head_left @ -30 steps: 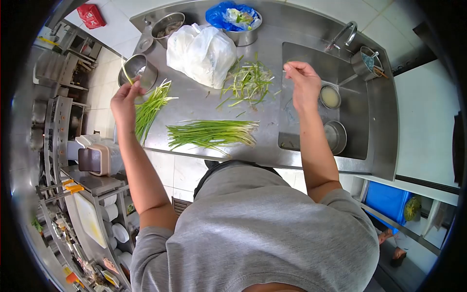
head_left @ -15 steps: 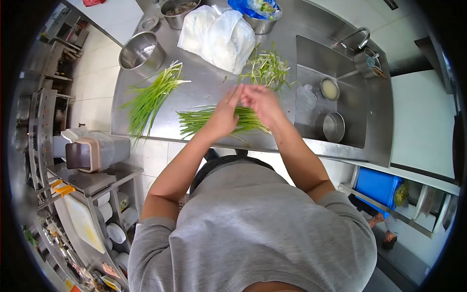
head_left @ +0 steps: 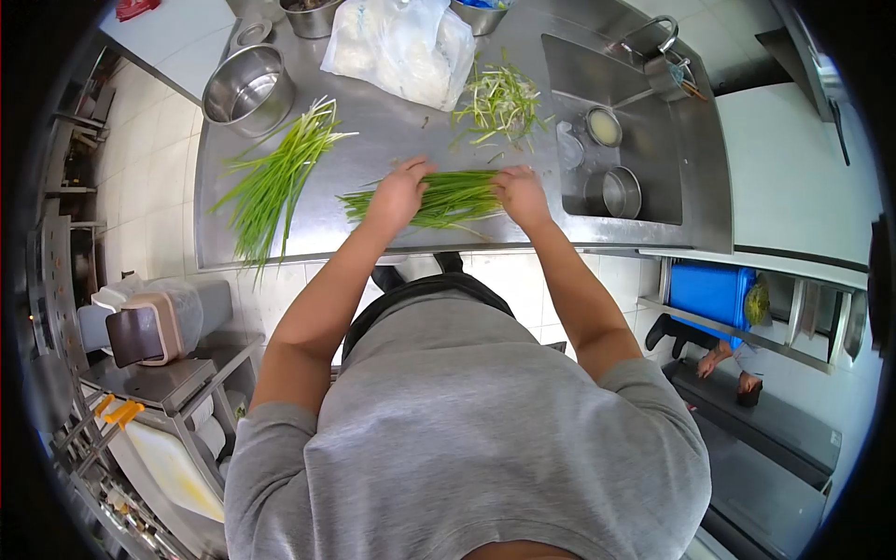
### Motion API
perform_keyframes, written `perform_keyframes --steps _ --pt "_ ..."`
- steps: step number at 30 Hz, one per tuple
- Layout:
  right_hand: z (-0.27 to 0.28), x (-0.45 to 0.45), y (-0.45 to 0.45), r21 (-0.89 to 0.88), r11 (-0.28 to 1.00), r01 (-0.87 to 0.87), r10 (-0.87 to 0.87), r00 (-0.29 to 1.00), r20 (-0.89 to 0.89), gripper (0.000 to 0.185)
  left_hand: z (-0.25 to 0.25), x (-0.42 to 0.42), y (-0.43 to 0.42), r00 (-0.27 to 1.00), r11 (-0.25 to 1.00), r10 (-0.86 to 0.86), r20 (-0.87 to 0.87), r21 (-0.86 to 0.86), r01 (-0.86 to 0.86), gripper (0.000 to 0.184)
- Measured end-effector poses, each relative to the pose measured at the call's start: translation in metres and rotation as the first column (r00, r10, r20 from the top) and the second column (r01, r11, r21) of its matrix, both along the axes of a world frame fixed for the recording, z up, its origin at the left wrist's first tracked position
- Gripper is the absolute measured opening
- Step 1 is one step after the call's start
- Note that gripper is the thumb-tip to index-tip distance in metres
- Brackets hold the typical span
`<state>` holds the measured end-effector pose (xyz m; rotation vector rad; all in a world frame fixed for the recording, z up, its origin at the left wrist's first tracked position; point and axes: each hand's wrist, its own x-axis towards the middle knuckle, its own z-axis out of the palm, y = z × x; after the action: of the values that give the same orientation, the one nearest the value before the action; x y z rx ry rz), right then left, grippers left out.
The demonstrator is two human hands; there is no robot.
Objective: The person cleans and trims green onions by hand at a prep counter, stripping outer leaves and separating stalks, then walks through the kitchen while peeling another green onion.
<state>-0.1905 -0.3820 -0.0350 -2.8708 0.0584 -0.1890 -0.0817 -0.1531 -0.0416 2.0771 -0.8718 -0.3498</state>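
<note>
A bunch of green onions (head_left: pixel 455 201) lies crosswise near the front edge of the steel counter (head_left: pixel 373 140). My left hand (head_left: pixel 396 198) is closed around its green left part. At the pale right end, my right hand (head_left: pixel 523 196) has its fingers curled on the stalks. A second, looser bunch (head_left: pixel 285 182) rests at the left, its leaf tips over the front edge. Trimmed scraps (head_left: pixel 499 101) are piled behind my right hand. Behind the bunch stands a filled white plastic bag (head_left: pixel 401 51).
A steel pot (head_left: pixel 248 91) stands at the back left, near a small lid (head_left: pixel 254 34). On the right, the sink (head_left: pixel 653 121) holds a bowl of cloudy liquid (head_left: pixel 604 127) and a metal pot (head_left: pixel 618 192). Another person's hands (head_left: pixel 728 366) show at the lower right.
My hands first came together from wide apart, the left one having held up a single stalk. Since then they have parted and lowered onto the two ends of the front bunch.
</note>
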Motion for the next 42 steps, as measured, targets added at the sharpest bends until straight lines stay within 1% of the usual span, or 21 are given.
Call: perform_keyframes --steps 1,3,4,6,7,9,12,16,18,22,24,27,30,33,36,37,38,39,40,41,42 --pt "0.008 0.0 0.004 -0.013 1.0 -0.009 0.009 1.0 0.01 0.016 0.006 0.0 -0.003 0.999 1.0 -0.01 0.037 -0.004 0.011 0.034" --pt "0.03 0.002 0.01 -0.045 0.999 -0.026 0.027 0.999 0.029 0.016 0.018 -0.008 -0.021 0.939 0.99 -0.019 0.344 -0.125 0.066 0.032" --pt "0.038 0.005 0.011 0.032 0.999 -0.04 0.038 0.998 0.039 0.016 0.025 -0.011 -0.03 0.872 0.978 -0.004 0.489 -0.18 0.105 0.031" --pt "0.054 0.015 0.012 0.183 0.98 -0.074 0.063 0.996 0.067 0.016 0.039 -0.013 -0.042 0.975 0.99 -0.125 0.185 -0.047 0.136 0.031" --pt "0.065 0.018 0.013 0.358 0.934 -0.002 -0.021 0.998 0.061 0.016 0.046 -0.012 -0.045 0.985 0.986 -0.169 0.022 0.015 0.169 0.031" --pt "0.087 0.023 0.011 0.668 0.734 0.122 -0.176 0.984 0.014 0.015 0.066 -0.004 -0.046 0.987 0.993 -0.116 -0.114 0.004 0.117 0.03" --pt "0.115 0.031 -0.002 0.868 0.467 0.167 -0.273 0.961 -0.037 0.013 0.074 0.014 -0.045 0.976 0.993 -0.108 -0.192 -0.069 0.096 0.027" --pt "0.131 0.042 0.002 0.827 0.539 0.161 -0.225 0.973 -0.043 0.015 0.08 0.022 -0.056 0.99 0.955 -0.111 -0.086 -0.285 0.082 0.027" --pt "0.139 0.046 0.009 0.832 0.52 0.196 -0.194 0.975 -0.108 0.019 0.083 0.02 -0.06 0.972 0.959 -0.154 -0.175 -0.264 0.105 0.027" --pt "0.131 0.051 0.003 0.97 0.203 0.134 -0.261 0.962 -0.078 0.019 0.075 0.023 -0.062 0.858 0.934 -0.288 -0.424 -0.323 0.154 0.029" --pt "0.123 0.05 0.001 0.997 -0.021 0.08 -0.299 0.951 -0.083 0.018 0.071 0.024 -0.066 0.866 0.922 -0.246 -0.436 -0.38 0.07 0.027" --pt "0.112 0.048 0.004 0.97 -0.241 0.032 -0.242 0.966 -0.091 0.016 0.068 0.02 -0.071 0.871 0.923 -0.177 -0.457 -0.383 -0.013 0.027" --pt "0.097 0.051 -0.004 0.98 -0.151 0.132 -0.224 0.961 -0.164 0.016 0.064 0.016 -0.079 0.906 0.942 -0.089 -0.413 -0.331 -0.058 0.028" --pt "0.087 0.057 -0.04 0.971 -0.23 -0.067 -0.346 0.938 -0.017 0.017 0.052 0.013 -0.083 0.917 0.945 -0.036 -0.397 -0.313 -0.099 0.03" --pt "0.094 0.06 -0.068 0.99 0.063 0.126 -0.341 0.935 -0.097 0.018 0.046 0.01 -0.089 0.951 0.959 0.02 -0.309 -0.263 -0.106 0.029" --pt "0.101 0.06 -0.064 0.899 0.436 0.042 -0.423 0.891 0.164 0.02 0.049 0.007 -0.092 0.964 0.966 0.038 -0.263 -0.236 -0.103 0.028" --pt "0.107 0.059 -0.054 0.664 0.748 0.014 -0.395 0.814 0.427 0.022 0.051 0.003 -0.096 0.982 0.981 0.055 -0.18 -0.173 -0.087 0.029" --pt "0.114 0.057 -0.05 0.444 0.896 -0.03 -0.249 0.792 0.557 0.022 0.057 -0.001 -0.101 0.993 0.991 0.068 -0.096 -0.108 -0.078 0.029" --pt "0.122 0.056 -0.047 0.196 0.979 -0.051 -0.094 0.741 0.665 0.023 0.061 -0.003 -0.106 0.997 0.996 0.077 -0.011 -0.043 -0.077 0.029" --pt "0.129 0.055 -0.046 0.062 0.986 -0.154 0.075 0.748 0.659 0.023 0.061 -0.004 -0.112 0.996 0.996 0.088 0.009 0.002 -0.088 0.028" --pt "0.123 0.055 -0.05 0.046 0.967 -0.25 0.175 0.784 0.595 0.022 0.061 -0.007 -0.115 0.995 0.994 0.098 0.028 0.051 -0.099 0.027"
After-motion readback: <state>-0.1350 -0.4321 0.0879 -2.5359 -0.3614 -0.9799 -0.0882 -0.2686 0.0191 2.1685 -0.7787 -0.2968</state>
